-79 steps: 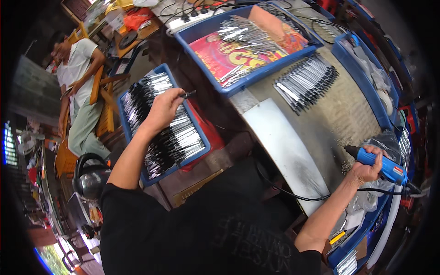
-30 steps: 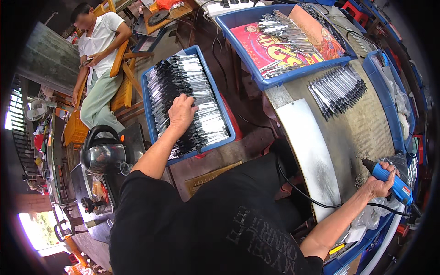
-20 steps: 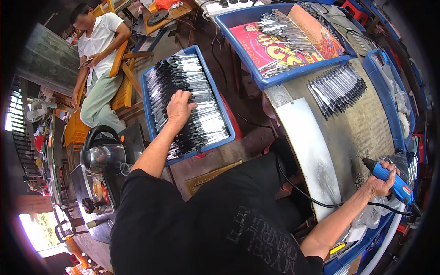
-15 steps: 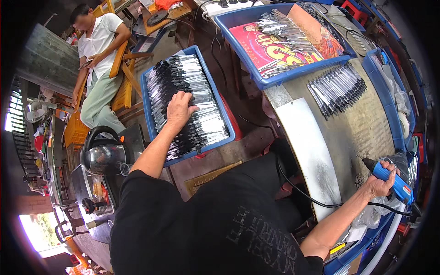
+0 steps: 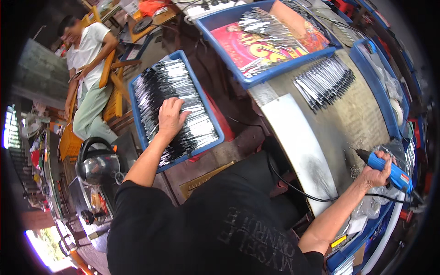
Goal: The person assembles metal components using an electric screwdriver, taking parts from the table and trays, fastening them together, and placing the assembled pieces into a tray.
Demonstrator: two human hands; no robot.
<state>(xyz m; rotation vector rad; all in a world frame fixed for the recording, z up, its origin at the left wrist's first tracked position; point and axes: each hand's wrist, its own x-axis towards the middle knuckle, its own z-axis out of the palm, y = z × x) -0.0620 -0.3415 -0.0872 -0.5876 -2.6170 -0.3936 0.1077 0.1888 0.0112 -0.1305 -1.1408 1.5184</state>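
My left hand (image 5: 171,118) lies palm down on the pens (image 5: 199,123) filling a blue tray (image 5: 197,153). Its thumb is spread and the fingers stretch out over the pens. What is under the palm is hidden. At the right, my right hand (image 5: 376,178) grips a blue electric screwdriver (image 5: 377,162) with a black nose pointing left over the table (image 5: 366,114). Tiny dark and metallic bits (image 5: 355,170) lie beneath its tip. Farther back on the table, a row of silver and black pens (image 5: 325,83) lies side by side.
Another blue tray (image 5: 284,69) with loose pens and printed card stands at the back. A white panel (image 5: 298,137) lines the table's near edge. The black cord (image 5: 293,190) crosses in front of it. A kettle (image 5: 101,169) and a seated person (image 5: 91,64) are at left.
The whole view has shifted, so the trays and table appear further left. My left hand still lies on the pens, and my right still holds the electric screwdriver.
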